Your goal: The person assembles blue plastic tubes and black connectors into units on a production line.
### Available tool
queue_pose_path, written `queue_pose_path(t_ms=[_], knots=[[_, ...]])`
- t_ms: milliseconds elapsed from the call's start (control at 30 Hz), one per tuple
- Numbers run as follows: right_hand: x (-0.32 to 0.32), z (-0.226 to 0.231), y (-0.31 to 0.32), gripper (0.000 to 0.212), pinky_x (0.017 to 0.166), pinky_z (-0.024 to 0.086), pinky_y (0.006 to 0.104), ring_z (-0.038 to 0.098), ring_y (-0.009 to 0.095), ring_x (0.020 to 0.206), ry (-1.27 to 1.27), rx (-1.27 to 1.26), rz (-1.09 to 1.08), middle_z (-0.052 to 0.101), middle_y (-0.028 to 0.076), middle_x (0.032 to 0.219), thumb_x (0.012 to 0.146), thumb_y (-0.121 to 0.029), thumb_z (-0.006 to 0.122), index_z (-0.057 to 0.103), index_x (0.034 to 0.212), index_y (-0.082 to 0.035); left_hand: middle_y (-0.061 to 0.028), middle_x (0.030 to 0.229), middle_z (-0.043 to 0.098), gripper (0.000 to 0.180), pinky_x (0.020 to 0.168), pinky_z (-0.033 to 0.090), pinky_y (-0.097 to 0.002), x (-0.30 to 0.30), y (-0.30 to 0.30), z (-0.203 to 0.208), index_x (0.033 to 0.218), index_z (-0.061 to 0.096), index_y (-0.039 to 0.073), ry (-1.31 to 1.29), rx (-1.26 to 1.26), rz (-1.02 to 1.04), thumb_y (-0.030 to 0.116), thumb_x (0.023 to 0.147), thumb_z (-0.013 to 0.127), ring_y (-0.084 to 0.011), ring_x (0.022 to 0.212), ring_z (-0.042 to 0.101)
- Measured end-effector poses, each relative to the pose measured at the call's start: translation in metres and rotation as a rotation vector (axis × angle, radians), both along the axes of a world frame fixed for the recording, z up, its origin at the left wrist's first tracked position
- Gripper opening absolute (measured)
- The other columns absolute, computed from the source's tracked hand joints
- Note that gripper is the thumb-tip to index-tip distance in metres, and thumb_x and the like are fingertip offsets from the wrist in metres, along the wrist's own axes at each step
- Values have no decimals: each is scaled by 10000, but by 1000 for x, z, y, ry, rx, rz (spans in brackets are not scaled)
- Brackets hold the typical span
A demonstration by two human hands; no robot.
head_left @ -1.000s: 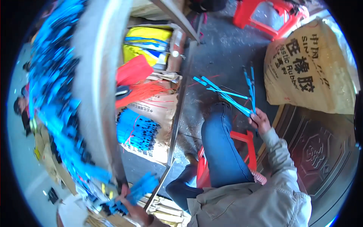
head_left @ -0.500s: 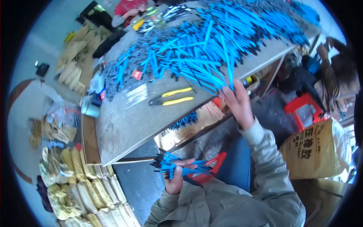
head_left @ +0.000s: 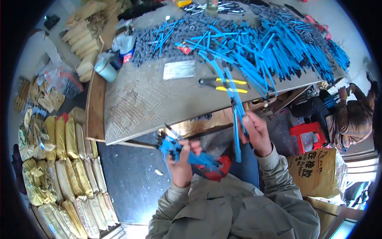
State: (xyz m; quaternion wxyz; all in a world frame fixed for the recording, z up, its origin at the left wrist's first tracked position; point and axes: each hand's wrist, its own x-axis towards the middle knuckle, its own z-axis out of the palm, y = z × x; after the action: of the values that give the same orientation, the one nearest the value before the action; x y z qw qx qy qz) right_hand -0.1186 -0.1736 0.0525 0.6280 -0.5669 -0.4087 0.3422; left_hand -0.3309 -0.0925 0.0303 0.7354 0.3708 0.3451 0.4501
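Observation:
In front of my body, my left hand (head_left: 181,165) is closed round a bundle of thin blue strips with black ends (head_left: 199,158). My right hand (head_left: 255,131), off the table's front edge, grips a few long blue strips (head_left: 237,101), smeared by motion. Their upper part overlaps pliers with yellow handles (head_left: 227,85) lying on the table (head_left: 131,103). Behind these, a big heap of loose blue strips (head_left: 274,47) covers the table's right half. Small dark grey pieces (head_left: 149,49) are spread at its back left.
A white slip pile (head_left: 179,69) and a light-blue cup (head_left: 106,71) stand at the left. Filled sacks (head_left: 63,171) are stacked on the floor. At right are a red stool (head_left: 308,135), a printed yellow sack (head_left: 312,173) and another person (head_left: 350,115).
My right hand has drawn several blue strips from the heap toward me and past the table edge. My left hand still holds its bundle. The view has shifted.

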Motion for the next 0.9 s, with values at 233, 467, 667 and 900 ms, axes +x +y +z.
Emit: queue_pose_path(t_ms=[233, 467, 667, 900], knots=[[-32, -44, 31, 379, 361, 332, 199, 434, 87, 386, 787, -15, 776, 561, 72, 723, 947, -308, 418, 552, 990, 44, -194, 969, 632, 193, 771, 520, -376, 5, 38, 19, 1072, 526, -15, -96, -27, 106, 37, 889, 493, -292, 906, 632], [-75, -50, 38, 408, 325, 312, 211, 421, 92, 358, 986, -355, 946, 548, 82, 667, 913, -346, 475, 548, 963, 52, -184, 961, 626, 198, 783, 518, -388, -22, 42, 27, 1082, 526, -13, -215, -22, 102, 64, 907, 477, -285, 900, 630], [-99, -51, 22, 401, 371, 327, 202, 439, 76, 400, 1037, -224, 895, 539, 60, 637, 931, -339, 431, 555, 1010, 34, -186, 900, 617, 242, 706, 505, -374, -35, 22, 34, 1093, 508, -7, -214, -10, 185, 158, 920, 478, -254, 787, 621], [-117, -36, -17, 249, 429, 406, 326, 580, 257, 506, -426, 14, 527, 582, 125, 640, 893, -261, 523, 541, 976, -27, -41, 787, 578, 209, 578, 435, -266, -39, -15, 31, 1040, 540, 22, -77, 353, 320, 55, 842, 600, -130, 627, 529]])
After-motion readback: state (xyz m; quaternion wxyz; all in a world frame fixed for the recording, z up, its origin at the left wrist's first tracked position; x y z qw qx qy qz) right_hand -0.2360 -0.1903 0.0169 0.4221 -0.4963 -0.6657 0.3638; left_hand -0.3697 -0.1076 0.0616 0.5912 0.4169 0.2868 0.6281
